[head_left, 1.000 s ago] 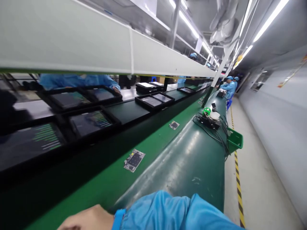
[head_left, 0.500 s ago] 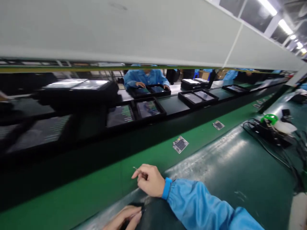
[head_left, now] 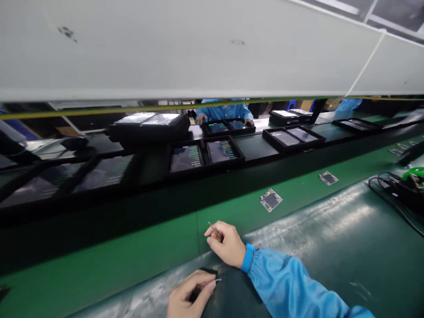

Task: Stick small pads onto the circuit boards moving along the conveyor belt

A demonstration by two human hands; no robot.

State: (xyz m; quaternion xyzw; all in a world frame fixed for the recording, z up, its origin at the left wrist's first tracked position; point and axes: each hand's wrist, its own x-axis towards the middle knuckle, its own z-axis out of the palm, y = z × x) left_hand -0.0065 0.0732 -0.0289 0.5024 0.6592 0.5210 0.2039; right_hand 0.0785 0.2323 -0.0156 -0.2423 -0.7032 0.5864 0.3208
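Note:
My left hand (head_left: 192, 293) is at the bottom, thumb and forefinger pinched on a small thin whitish strip (head_left: 217, 280). What the strip belongs to is hidden. Just above and to the right, my right hand (head_left: 229, 245) has its fingers curled around a thin metal tool (head_left: 210, 225), whose narrow tip sticks out past the forefinger. The fingers cover the rest, so its exact kind does not show. Beyond this hand, a circuit board (head_left: 271, 200) lies on the green belt (head_left: 149, 247), with a second circuit board (head_left: 328, 178) farther right. Neither hand touches them.
Black trays (head_left: 205, 170) with flat screens line a ledge behind the belt. A stack of dark trays (head_left: 149, 132) rises at the back left. Opposite, a person in blue (head_left: 228, 110) handles a tray. Black cables (head_left: 391, 194) lie at right; a pale panel (head_left: 198, 48) hangs overhead.
The view has swung left, so the hands, boards and trays appear farther right. The whitish strip in my left hand now shows clearly. A dark object has appeared at the left edge.

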